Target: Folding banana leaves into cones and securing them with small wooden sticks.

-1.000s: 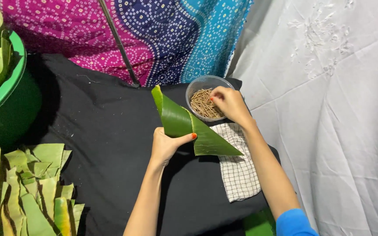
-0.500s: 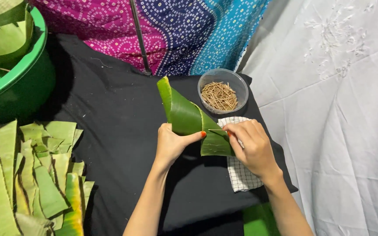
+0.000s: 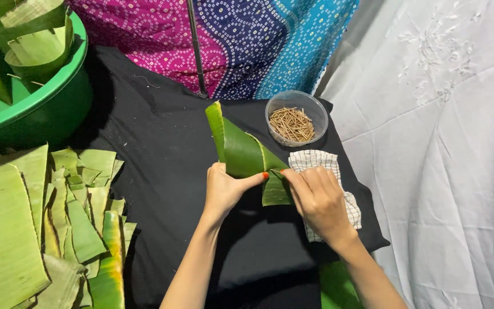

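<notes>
Black cloth (image 3: 161,171) free betw leaf pile (image 3: 58,223) & hands.

Pretty bright, even light from overhead, colours pop. Soft shadows only, under the hands on the black cloth (image 3: 161,171). Sharp all over, no real blur or glare, white sheet (image 3: 441,160) slightly washed out.

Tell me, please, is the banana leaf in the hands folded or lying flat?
Folded: the banana leaf is rolled into a cone, pinched by the left hand and right hand.
</notes>
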